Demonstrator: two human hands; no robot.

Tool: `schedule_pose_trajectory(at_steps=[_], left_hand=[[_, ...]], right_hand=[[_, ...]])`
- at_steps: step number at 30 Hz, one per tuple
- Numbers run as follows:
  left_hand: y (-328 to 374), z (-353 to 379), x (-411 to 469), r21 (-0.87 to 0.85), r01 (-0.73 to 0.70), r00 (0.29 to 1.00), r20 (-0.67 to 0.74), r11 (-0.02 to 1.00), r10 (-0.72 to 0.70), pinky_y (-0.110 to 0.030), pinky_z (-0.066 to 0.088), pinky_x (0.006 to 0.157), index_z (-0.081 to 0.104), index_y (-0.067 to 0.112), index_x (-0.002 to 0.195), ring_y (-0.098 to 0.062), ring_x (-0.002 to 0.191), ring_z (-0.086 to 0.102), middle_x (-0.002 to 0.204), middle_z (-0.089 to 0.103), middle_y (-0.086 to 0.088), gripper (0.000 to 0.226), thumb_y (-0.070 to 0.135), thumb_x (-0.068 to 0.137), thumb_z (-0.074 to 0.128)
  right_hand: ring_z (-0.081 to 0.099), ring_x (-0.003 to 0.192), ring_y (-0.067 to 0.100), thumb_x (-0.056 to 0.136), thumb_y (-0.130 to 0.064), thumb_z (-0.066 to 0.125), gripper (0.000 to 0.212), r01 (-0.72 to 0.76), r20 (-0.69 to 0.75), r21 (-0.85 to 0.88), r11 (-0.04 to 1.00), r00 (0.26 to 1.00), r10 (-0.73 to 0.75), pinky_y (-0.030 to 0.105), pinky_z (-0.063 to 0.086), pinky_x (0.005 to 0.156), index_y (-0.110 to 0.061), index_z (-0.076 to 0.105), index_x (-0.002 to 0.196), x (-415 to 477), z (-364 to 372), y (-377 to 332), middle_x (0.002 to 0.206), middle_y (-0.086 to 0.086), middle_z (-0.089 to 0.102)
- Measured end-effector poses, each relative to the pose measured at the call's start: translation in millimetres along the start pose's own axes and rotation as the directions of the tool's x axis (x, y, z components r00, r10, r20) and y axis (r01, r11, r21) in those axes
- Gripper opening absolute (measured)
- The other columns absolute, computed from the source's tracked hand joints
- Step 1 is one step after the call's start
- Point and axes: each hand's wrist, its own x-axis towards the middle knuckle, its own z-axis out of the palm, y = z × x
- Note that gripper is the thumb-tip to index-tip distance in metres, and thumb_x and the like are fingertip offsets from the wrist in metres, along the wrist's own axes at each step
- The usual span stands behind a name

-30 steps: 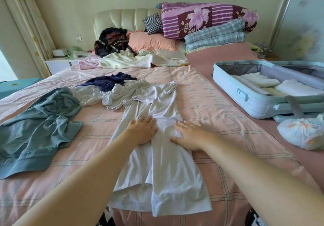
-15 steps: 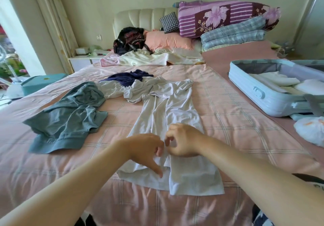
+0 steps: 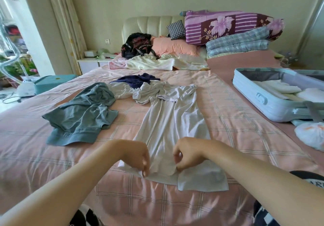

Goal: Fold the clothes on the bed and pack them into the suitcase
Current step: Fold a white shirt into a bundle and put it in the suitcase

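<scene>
I get single view: head cam, wide-angle, at foot of bed [image 3: 228, 120], facing forward and down toward headboard [image 3: 150, 24]. Left hand [image 3: 138, 155], right hand [image 3: 189, 155], dress [image 3: 171, 120] close under lens; suitcase [image 3: 259, 101] clipped at right edge.

Bare forearms [image 3: 70, 187], black-and-white patterned clothing [image 3: 264, 215]

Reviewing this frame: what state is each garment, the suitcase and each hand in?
white garment: folded lengthwise into a narrow strip, laid flat.
left hand: pinches the white garment's near end.
right hand: pinches the same end.
grey-green garment: crumpled, unfolded.
navy garment: crumpled, unfolded.
suitcase: open, folded white clothes inside.
</scene>
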Motion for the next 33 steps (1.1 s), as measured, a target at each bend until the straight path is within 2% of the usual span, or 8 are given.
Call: schedule_pose_trajectory(at_steps=[2, 7, 13, 18, 22, 26, 29, 33], left_hand=[[-4.1, 2.1, 0.6, -0.153, 0.019, 0.999, 0.034, 0.988, -0.014, -0.023, 0.055, 0.086, 0.077, 0.033, 0.092, -0.002, 0.09, 0.068, 0.094, 0.074, 0.017, 0.028, 0.018, 0.084, 0.055], [-19.3, -4.7, 14.3, -0.218, 0.178, 0.827, -0.495, 0.96, -0.266, -0.026, 0.043, 0.064, 0.066, 0.018, 0.098, -0.015, 0.081, 0.058, 0.096, 0.065, 0.001, 0.017, 0.024, 0.091, 0.052], [-35.0, 4.7, 34.4, -0.349, 0.394, 0.679, -0.513, 0.85, -0.525, -0.027, 0.039, 0.063, 0.056, 0.005, 0.106, -0.024, 0.09, 0.056, 0.11, 0.059, -0.012, 0.032, 0.034, 0.092, 0.058], [-28.0, -18.3, 36.6, -0.45, 0.273, 0.656, -0.56, 0.85, -0.506, -0.029, 0.037, 0.066, 0.057, 0.007, 0.1, -0.025, 0.083, 0.052, 0.104, 0.063, -0.012, 0.02, 0.019, 0.096, 0.042], [-0.9, -49.3, 38.0, -0.51, 0.099, 0.652, -0.616, 0.855, -0.443, -0.031, 0.038, 0.072, 0.054, 0.009, 0.115, -0.022, 0.086, 0.051, 0.1, 0.056, -0.005, 0.027, 0.029, 0.103, 0.039], [43.8, -54.4, 51.4, -0.535, -0.165, 0.813, -0.55, 0.829, -0.193, -0.037, 0.056, 0.072, 0.052, 0.017, 0.128, -0.019, 0.088, 0.064, 0.106, 0.062, -0.003, 0.032, 0.034, 0.1, 0.051], [72.0, -44.0, 60.6, -0.642, -0.198, 0.974, -0.216, 0.741, 0.074, -0.035, 0.061, 0.068, 0.05, 0.014, 0.133, -0.024, 0.08, 0.071, 0.102, 0.068, -0.009, 0.036, 0.027, 0.1, 0.056], [66.5, -47.9, 65.1, -0.587, -0.136, 0.943, 0.17, 0.798, 0.285, -0.024, 0.053, 0.069, 0.058, 0.008, 0.129, -0.026, 0.094, 0.071, 0.116, 0.072, -0.012, 0.031, 0.022, 0.103, 0.05]], right_hand=[[0.064, 0.081, 0.003, 0.082, -0.038, 0.076, 0.012, -0.03, 0.043, 0.068, 0.997, 0.999, 0.028, 0.022, 0.05, 0.073, -0.027, 0.077, 0.085, 3.4, 2.8, 0.0, 0.086, -0.013, 0.072], [0.055, 0.109, 0.009, 0.091, -0.031, 0.059, 0.027, 0.04, -0.323, 0.044, 0.998, 0.946, -0.024, 0.027, 0.043, 0.097, -0.035, 0.074, 0.113, 30.3, 1.3, 0.2, 0.119, -0.012, 0.066], [0.03, 0.135, 0.011, 0.093, -0.017, 0.048, 0.049, 0.082, -0.11, -0.07, 0.994, 0.99, -0.089, 0.033, 0.023, 0.117, -0.047, 0.063, 0.128, 46.0, 13.1, -6.6, 0.152, -0.016, 0.04], [0.061, 0.115, 0.003, 0.091, -0.004, 0.053, 0.04, 0.084, -0.277, 0.4, 0.913, 0.96, 0.033, 0.021, 0.044, 0.104, -0.03, 0.078, 0.11, 42.5, 0.0, 2.5, 0.122, -0.011, 0.07], [0.072, 0.083, 0.014, 0.099, -0.013, 0.055, 0.024, 0.112, -0.407, 0.692, 0.713, 0.876, 0.258, 0.023, 0.052, 0.064, -0.024, 0.072, 0.111, 27.4, -21.1, 19.8, 0.107, -0.002, 0.075], [0.069, 0.063, 0.023, 0.1, -0.044, 0.05, 0.03, -0.003, -0.271, 0.869, 0.496, 0.835, 0.478, 0.022, 0.037, 0.046, -0.021, 0.061, 0.115, 12.3, -41.2, 41.2, 0.097, 0.005, 0.076], [0.059, 0.046, 0.02, 0.093, -0.048, 0.059, 0.025, -0.219, -0.205, 0.786, 0.578, 0.79, 0.578, 0.02, 0.029, 0.044, -0.023, 0.06, 0.093, 6.1, -39.7, 54.4, 0.074, 0.004, 0.068], [0.063, 0.049, 0.022, 0.08, -0.027, 0.076, 0.026, -0.373, -0.236, 0.567, 0.735, 0.781, 0.578, 0.021, 0.044, 0.043, -0.003, 0.068, 0.074, 6.8, -25.2, 68.3, 0.06, 0.011, 0.068]])
